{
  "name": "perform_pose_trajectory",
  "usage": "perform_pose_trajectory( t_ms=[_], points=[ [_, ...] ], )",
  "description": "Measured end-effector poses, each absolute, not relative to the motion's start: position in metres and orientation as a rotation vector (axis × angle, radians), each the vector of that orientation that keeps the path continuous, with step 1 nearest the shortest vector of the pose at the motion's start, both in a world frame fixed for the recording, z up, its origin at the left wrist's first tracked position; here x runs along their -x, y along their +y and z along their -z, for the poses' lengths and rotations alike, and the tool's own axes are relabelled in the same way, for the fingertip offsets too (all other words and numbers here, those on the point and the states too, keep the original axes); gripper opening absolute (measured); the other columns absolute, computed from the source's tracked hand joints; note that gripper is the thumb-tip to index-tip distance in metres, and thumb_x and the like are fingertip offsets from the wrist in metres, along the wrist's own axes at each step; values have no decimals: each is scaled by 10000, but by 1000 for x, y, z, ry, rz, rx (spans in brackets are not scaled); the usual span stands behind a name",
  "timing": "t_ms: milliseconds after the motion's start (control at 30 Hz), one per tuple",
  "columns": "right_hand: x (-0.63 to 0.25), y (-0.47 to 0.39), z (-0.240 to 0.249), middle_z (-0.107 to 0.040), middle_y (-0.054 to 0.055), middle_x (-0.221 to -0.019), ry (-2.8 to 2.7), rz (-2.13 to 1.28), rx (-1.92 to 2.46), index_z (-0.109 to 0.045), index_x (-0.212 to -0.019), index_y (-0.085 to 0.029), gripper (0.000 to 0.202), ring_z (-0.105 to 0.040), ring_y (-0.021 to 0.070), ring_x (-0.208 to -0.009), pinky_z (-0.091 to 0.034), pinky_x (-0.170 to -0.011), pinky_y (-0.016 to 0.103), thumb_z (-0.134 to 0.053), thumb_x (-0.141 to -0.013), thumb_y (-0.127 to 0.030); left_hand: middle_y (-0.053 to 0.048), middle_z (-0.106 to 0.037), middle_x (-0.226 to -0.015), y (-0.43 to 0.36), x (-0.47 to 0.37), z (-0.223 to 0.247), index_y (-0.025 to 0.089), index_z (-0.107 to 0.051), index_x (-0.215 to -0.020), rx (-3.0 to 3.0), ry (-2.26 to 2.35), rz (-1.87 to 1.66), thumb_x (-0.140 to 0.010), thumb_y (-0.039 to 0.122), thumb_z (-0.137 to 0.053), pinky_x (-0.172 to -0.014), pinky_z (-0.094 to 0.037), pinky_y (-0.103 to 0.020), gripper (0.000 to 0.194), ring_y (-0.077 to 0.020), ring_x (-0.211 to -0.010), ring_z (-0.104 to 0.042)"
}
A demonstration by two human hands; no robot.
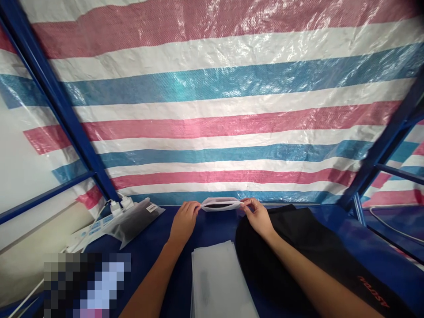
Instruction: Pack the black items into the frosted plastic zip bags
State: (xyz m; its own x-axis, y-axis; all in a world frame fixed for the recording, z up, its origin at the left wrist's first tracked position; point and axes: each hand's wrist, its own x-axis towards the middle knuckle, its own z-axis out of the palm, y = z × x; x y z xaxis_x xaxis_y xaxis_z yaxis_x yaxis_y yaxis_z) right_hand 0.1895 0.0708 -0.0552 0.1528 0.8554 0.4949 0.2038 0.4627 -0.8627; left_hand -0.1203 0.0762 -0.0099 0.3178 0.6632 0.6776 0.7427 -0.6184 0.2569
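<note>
A small frosted plastic bag (220, 202) is stretched between my two hands near the back of the blue surface, its mouth edge facing me. Something dark shows inside it, but I cannot make out what. My left hand (184, 221) pinches the bag's left corner. The opposite corner is pinched between the thumb and fingers of my right hand (260, 219). Below and between my forearms lies a stack of flat frosted plastic bags (220, 278). Black fabric (318, 243) with red lettering spreads under and beyond my right forearm.
On the left, a frosted bag with dark contents and a white label (137, 221) lies against a power strip (94, 226) with white plugs (121, 205). Blue metal posts (66, 110) rise at both sides. A striped plastic sheet (212, 128) hangs behind.
</note>
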Motion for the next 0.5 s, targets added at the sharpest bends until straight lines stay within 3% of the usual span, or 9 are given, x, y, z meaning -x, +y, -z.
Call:
perform_pose_trajectory(
  t_ms=[133,267,400,500],
  points=[
    [-181,53,39,-666,124,-1400,-1686,-385,936,-731,-1181,-294,206,-632,334,-1338,-526,-1151,553,-660,-1037,-422,-59,-736,-1087,71,106,20,246,-624,-1210,2597,-1494,1487,-1134,293,-416,-822,-600,-350,227,-213,-885,-749],
    [-175,46,35,-600,102,-1543,-1874,-278,892,-767,-1308,-339,299,-594,332,-1404,-511,-1166,548,-587,-1070,-317,-73,-716,-1172,63,91,19,250,-636,-1208,2787,-1313,1627,-1143,298,-406,-940,-607,-352,244,-209,-1017,-757],
    [-175,54,44,-690,103,-1463,-1793,-342,963,-719,-1414,-321,455,-630,361,-1354,-481,-1193,597,-754,-961,-335,-89,-714,-1253,53,83,12,251,-680,-1228,2836,-1172,1686,-1133,321,-474,-1034,-573,-369,237,-233,-1155,-715],
    [-178,58,44,-742,94,-1383,-1559,-560,968,-770,-1328,-309,471,-654,375,-1322,-463,-1207,596,-862,-873,-394,-121,-605,-1489,51,80,12,273,-599,-1459,2721,-1319,1873,-1098,381,-574,-1033,-578,-381,378,-260,-1270,-669]
  ],
)
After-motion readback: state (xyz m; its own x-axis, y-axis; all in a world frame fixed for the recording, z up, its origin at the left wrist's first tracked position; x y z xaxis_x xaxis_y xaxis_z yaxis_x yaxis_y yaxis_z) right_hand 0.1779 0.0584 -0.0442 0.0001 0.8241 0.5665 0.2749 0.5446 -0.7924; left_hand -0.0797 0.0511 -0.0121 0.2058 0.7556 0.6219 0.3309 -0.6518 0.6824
